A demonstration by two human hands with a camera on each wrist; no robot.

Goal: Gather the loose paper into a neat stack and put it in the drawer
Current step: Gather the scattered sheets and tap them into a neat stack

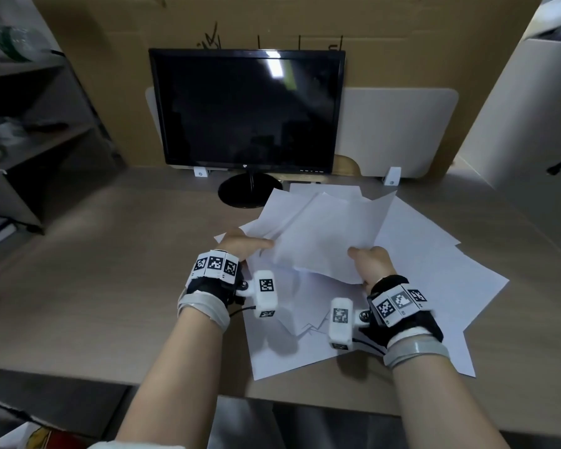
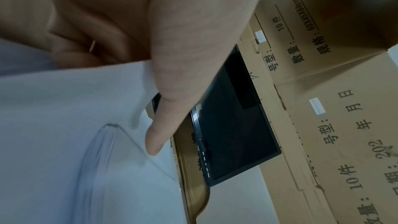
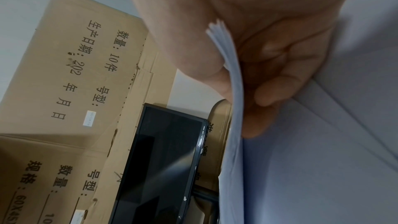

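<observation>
Several white paper sheets (image 1: 324, 234) are lifted off the desk in an uneven bundle, held between both hands. My left hand (image 1: 243, 244) grips the bundle's left edge, thumb on top; in the left wrist view the thumb (image 2: 172, 108) lies over the paper (image 2: 64, 142). My right hand (image 1: 370, 264) pinches the bundle's near right corner; the right wrist view shows the sheet edges (image 3: 232, 74) between thumb and curled fingers (image 3: 271, 94). More loose sheets (image 1: 434, 286) lie fanned out on the desk underneath. No drawer is in view.
A black monitor (image 1: 250, 111) on a round stand (image 1: 246, 189) sits just behind the papers. Cardboard panels (image 1: 402, 37) line the back wall. A shelf unit (image 1: 30, 124) stands at the left. The desk's front edge (image 1: 175, 384) runs below my forearms.
</observation>
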